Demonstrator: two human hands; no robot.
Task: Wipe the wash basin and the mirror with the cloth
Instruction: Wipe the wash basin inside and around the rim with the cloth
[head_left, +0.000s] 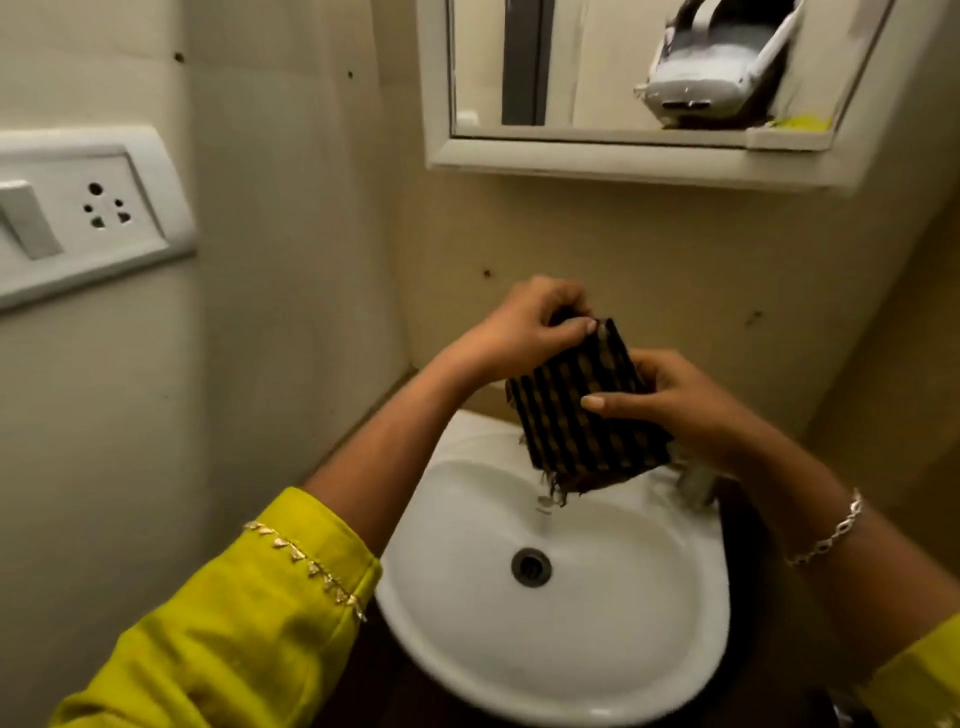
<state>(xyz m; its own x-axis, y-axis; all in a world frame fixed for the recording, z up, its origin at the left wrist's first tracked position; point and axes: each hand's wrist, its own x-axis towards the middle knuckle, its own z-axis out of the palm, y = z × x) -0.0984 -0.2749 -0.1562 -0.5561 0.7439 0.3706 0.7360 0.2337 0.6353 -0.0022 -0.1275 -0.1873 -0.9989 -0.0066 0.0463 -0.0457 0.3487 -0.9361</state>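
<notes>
Dim warm yellowish light; soft overall focus; wide-angle bending at edges; glare on basin (597, 670) rim.

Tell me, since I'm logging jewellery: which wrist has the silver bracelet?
The right wrist's bracelet; the left arm shows only a yellow sleeve.

tap (693, 486): mostly hidden behind cloth (584, 410) | mirror (623, 62): top cut off

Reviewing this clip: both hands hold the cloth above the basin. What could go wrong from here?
1. The cloth looks wet, with a drip falling into the wash basin; used as is, it may streak the mirror.
2. The switch and socket plate sits close by on the wall; splashes could reach it.
3. The left hand pinches only a corner; the right hand carries most of the grip.
</notes>
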